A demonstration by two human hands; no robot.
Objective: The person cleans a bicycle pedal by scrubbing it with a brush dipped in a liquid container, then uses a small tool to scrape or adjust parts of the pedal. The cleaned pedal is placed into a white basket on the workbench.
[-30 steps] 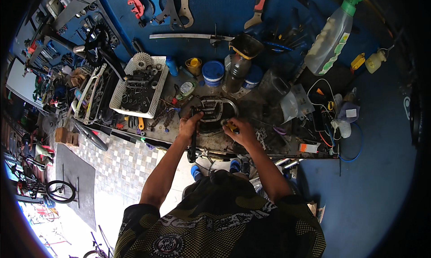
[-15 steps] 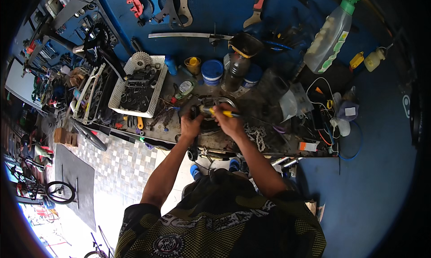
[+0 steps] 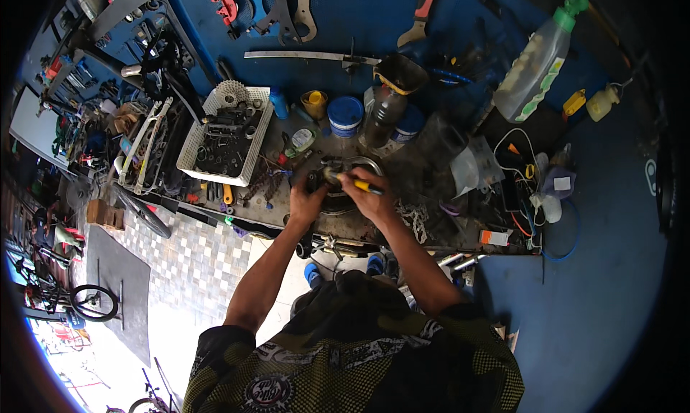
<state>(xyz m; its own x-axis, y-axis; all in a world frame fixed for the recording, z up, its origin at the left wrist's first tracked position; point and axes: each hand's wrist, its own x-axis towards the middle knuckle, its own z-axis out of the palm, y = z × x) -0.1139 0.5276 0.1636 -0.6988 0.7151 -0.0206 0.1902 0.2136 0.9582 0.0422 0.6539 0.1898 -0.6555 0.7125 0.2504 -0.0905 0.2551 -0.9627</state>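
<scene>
My right hand [image 3: 368, 195] is closed round a yellow-and-black handled brush [image 3: 368, 187], its pale tip pointing left. Just left of it, my left hand [image 3: 307, 203] grips a dark, greasy-looking part [image 3: 313, 177] whose exact kind I cannot make out. The brush tip is at or very near this part; contact is unclear. Under and behind both hands lies a round metal pan [image 3: 372, 164], partly hidden by my right hand.
On the workbench [image 3: 269, 215], a white basket [image 3: 251, 158] of metal parts stands left. Behind are a blue-lidded tub [image 3: 346, 113] and a dark bottle [image 3: 381, 118] with a cut-off top. A chain [image 3: 414, 219] lies right of my hands, near an orange-and-white box [image 3: 494, 238].
The brush handle has tilted, its rear end now lower and nearer me, while its tip stays by the dark part. My left hand keeps its grip. The whole view has shifted slightly.
</scene>
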